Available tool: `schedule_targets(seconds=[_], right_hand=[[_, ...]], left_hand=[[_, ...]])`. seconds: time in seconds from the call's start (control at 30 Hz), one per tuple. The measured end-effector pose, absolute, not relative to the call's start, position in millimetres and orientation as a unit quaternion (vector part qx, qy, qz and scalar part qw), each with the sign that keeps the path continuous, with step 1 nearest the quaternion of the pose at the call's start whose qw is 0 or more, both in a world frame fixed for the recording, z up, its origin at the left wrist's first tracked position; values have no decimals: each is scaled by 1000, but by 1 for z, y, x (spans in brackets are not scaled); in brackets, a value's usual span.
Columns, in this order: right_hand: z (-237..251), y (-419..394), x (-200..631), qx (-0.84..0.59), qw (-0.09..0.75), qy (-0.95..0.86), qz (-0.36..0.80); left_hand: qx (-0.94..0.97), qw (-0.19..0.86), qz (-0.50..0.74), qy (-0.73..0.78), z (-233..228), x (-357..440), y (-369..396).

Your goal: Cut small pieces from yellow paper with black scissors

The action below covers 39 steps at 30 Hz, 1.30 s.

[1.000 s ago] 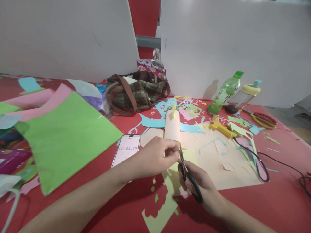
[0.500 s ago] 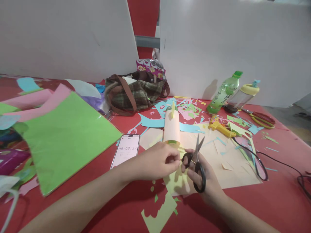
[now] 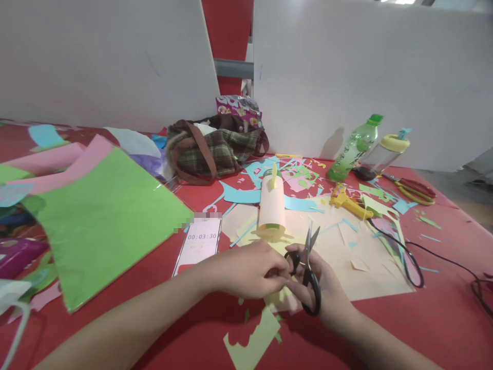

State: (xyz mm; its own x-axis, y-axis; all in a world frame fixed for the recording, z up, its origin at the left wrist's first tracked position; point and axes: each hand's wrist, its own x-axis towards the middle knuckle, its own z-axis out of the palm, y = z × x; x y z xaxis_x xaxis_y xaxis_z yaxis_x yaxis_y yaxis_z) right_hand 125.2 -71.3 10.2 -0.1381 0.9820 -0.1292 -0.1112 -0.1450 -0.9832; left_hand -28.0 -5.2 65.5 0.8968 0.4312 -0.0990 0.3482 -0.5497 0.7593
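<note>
My right hand [image 3: 321,290] holds black-handled scissors [image 3: 308,267], blades pointing up and slightly apart. Close against it, my left hand [image 3: 256,270] has its fingers curled in a pinch; what lies between them, if anything, is too small or hidden to make out. The fingertips of both hands meet beside the scissors' handles. Just beyond the hands stands a paper-wrapped cylinder [image 3: 272,203], cream coloured, with a yellow paper piece at its top and a green band near its base. Below the hands lies a pale yellow paper offcut [image 3: 254,336] with a scalloped edge.
Left of the hands lie a phone [image 3: 200,244] running a timer and a large green sheet [image 3: 111,221]. A plaid bag [image 3: 223,149] sits behind. To the right are a yellow glue gun [image 3: 352,204] with its cord, a green bottle [image 3: 354,149], a clear jar [image 3: 383,156] and red-handled scissors [image 3: 416,189].
Both hands have moved slightly down and closer together, so their fingertips now meet. The scissors have shifted a little left and down with my right hand. The cylinder stays in place.
</note>
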Motion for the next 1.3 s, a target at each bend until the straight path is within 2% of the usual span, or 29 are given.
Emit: schedule_targets(seconds=[0.33, 0.57, 0.8, 1.1, 1.3], right_hand=[[16, -68, 126, -485, 554, -417, 533], [18, -67, 125, -484, 583, -389, 524], [13, -67, 127, -477, 569, -397, 540], [15, -72, 126, -416, 465, -503, 598], [22, -72, 125, -425, 444, -516, 597]], left_hand=[[858, 435, 67, 266, 64, -24, -4], [828, 468, 113, 286, 57, -16, -10], [824, 452, 148, 308, 56, -14, -9], [782, 457, 224, 361, 73, -28, -1], [778, 461, 226, 361, 69, -24, -6]])
